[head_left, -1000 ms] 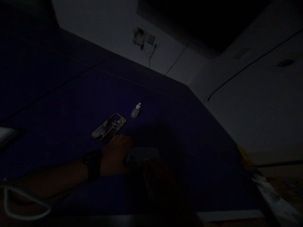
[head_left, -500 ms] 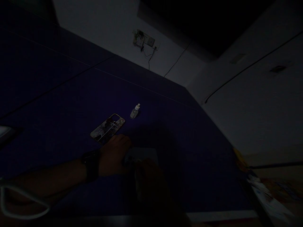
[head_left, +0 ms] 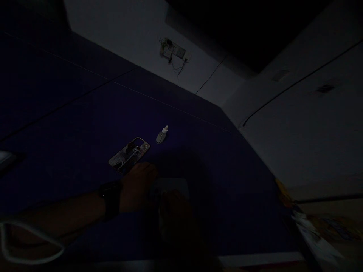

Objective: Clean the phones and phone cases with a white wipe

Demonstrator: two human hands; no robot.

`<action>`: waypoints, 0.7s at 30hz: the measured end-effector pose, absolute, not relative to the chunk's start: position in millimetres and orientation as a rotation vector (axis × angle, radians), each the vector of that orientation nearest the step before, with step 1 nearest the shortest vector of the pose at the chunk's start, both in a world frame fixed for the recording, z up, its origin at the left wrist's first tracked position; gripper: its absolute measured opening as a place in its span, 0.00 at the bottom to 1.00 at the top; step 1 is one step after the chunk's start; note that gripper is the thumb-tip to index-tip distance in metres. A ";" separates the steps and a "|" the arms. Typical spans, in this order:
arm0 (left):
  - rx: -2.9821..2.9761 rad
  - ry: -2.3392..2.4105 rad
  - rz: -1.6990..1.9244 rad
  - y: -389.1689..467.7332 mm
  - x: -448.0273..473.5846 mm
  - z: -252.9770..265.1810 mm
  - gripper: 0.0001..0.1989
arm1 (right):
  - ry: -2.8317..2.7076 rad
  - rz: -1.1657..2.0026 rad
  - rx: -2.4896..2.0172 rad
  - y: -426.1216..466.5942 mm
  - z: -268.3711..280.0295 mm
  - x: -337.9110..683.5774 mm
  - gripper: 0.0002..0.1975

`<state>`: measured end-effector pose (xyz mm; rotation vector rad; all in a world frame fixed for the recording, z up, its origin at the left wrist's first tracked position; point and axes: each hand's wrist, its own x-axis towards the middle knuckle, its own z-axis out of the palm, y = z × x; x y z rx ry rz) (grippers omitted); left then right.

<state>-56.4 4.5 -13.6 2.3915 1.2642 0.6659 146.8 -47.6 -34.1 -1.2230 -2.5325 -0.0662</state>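
Note:
The picture is very dark. My left hand (head_left: pixel 138 185), with a black watch on its wrist, has its fingers closed at the left edge of a flat grey phone (head_left: pixel 181 184). Over the phone's near part lies my right hand (head_left: pixel 176 207), its fingers bunched on a pale cloth (head_left: pixel 162 223) that hangs down towards me. Most of the cloth and the phone's lower half are hidden in shadow. Just beyond my left hand is a printed phone case (head_left: pixel 124 156) with a camera cutout. A small dropper bottle (head_left: pixel 160 137) with a white top lies near the case.
A blue table (head_left: pixel 85 113) runs back to a pale wall with a socket board (head_left: pixel 177 50) and hanging cables. At the left edge sits a pale-topped object (head_left: pixel 5 156). Papers (head_left: pixel 314 238) and other items are at the lower right.
My right hand has shifted slightly to the left over the phone, covering its camera area more. My left hand stays at the phone's edge. The view has tilted a little.

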 end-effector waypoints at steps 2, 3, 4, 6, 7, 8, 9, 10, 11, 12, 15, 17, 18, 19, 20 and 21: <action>2.390 1.266 0.649 4.7 -56.1 -13.9 0.23 | -2.471 -0.060 -1.325 -42.4 -33.9 158.0 0.09; 2.392 1.264 0.639 4.5 -55.9 -14.0 0.23 | -2.396 -0.050 -1.406 -37.1 -32.5 167.5 0.10; 2.390 1.273 0.642 4.2 -55.5 -14.3 0.24 | -2.299 -0.043 -1.495 -30.6 -30.5 178.2 0.14; 2.387 1.299 0.661 3.5 -54.4 -15.2 0.24 | -2.184 0.029 -1.638 -16.4 -25.6 197.6 0.20; 2.385 1.311 0.672 3.1 -53.9 -15.8 0.24 | -2.122 0.028 -1.684 -10.0 -23.3 204.4 0.22; 2.382 1.322 0.681 2.8 -53.3 -16.2 0.24 | -2.102 0.054 -1.720 -4.6 -21.3 208.5 0.23; 2.381 1.327 0.685 2.6 -52.8 -16.5 0.24 | -2.087 0.056 -1.749 -0.5 -19.7 209.8 0.23; 2.380 1.329 0.687 2.5 -52.5 -16.4 0.23 | -2.084 0.038 -1.770 2.2 -18.7 208.4 0.24; 2.384 1.325 0.680 2.5 -52.3 -16.0 0.23 | -2.094 0.006 -1.781 3.4 -18.4 204.5 0.23; 2.387 1.323 0.671 2.6 -52.2 -15.3 0.23 | -2.105 -0.045 -1.777 3.3 -18.7 198.7 0.23; 2.395 1.320 0.632 3.3 -52.8 -12.6 0.23 | -2.210 -0.158 -1.630 -3.8 -22.9 172.4 0.18; 2.394 1.320 0.613 3.7 -53.7 -12.0 0.23 | -2.339 -0.137 -1.456 -10.8 -26.9 152.2 0.16; 2.392 1.321 0.616 3.9 -54.3 -12.3 0.23 | -2.381 -0.123 -1.399 -13.8 -28.7 143.3 0.15; 2.392 1.314 0.622 3.9 -54.8 -12.8 0.22 | -2.415 -0.108 -1.358 -15.9 -30.0 136.2 0.14; 2.393 1.301 0.632 3.9 -55.3 -13.4 0.22 | -2.427 -0.088 -1.336 -16.8 -30.8 131.8 0.13; 2.394 1.287 0.643 3.7 -55.7 -14.0 0.22 | -2.422 -0.067 -1.335 -16.5 -30.7 130.5 0.13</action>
